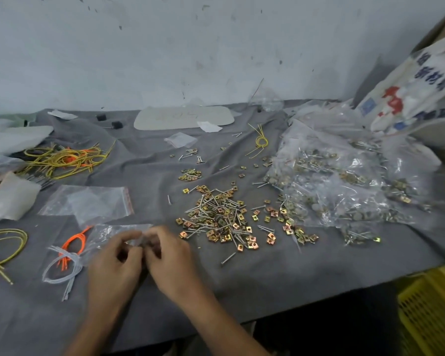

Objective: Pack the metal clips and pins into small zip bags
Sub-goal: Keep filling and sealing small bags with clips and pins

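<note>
Clear zip bag (118, 231) at the desk's (267, 278) near side, pinched by left hand (113, 265) and right hand (170, 255), both grips narrow on it. Clips and pins (221, 222) heap just beside; a half-pressed seal could spill them.

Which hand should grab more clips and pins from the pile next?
Probably the right hand: it lies nearest the loose pile, just to its right. The left hand sits farther away and can hold the zip bag.
</note>
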The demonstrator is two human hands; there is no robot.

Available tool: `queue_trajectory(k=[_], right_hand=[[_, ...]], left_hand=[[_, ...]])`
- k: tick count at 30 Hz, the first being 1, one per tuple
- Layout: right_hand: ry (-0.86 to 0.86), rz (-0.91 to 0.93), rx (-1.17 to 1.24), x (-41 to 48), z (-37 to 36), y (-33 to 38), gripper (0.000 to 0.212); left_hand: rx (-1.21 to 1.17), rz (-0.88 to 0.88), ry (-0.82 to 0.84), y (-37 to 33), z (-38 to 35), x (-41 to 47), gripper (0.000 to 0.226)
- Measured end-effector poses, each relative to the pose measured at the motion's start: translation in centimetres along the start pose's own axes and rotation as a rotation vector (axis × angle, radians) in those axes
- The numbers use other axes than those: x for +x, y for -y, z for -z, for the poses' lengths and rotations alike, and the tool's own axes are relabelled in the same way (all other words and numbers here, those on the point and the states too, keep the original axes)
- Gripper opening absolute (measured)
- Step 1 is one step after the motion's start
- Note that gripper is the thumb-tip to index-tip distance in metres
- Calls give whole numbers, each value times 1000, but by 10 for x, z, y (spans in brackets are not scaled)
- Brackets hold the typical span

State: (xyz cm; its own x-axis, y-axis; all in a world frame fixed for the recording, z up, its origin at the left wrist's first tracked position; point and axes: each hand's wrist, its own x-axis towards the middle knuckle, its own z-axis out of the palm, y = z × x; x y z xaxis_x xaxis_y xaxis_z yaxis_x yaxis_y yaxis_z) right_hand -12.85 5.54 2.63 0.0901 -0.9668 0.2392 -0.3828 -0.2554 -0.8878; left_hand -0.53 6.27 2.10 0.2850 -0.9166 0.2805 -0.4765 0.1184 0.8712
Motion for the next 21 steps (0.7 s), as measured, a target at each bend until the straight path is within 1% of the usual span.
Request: queue_trajectory(k=[3, 11, 14, 16, 18, 21], right_hand=[[13, -20, -1, 1, -1, -2, 19], [-4, 50, -16, 1, -6, -8, 16], [-25, 86, -9, -3, 6, -5, 11], [-78, 133, -75, -4, 35, -11, 8], [-168, 141, -213, 3, 83, -24, 7], [-294, 41, -482, 19, 165, -48, 7]], left_hand=[[6, -23, -5, 5, -1, 1, 36], [22, -25, 25, 7, 0, 1, 36], [26, -2, 24, 5, 0, 0, 34], [40, 13, 12, 5, 0, 0, 32], [48, 21, 3, 3, 0, 1, 29], [53, 31, 4, -1, -1, -1, 30]])
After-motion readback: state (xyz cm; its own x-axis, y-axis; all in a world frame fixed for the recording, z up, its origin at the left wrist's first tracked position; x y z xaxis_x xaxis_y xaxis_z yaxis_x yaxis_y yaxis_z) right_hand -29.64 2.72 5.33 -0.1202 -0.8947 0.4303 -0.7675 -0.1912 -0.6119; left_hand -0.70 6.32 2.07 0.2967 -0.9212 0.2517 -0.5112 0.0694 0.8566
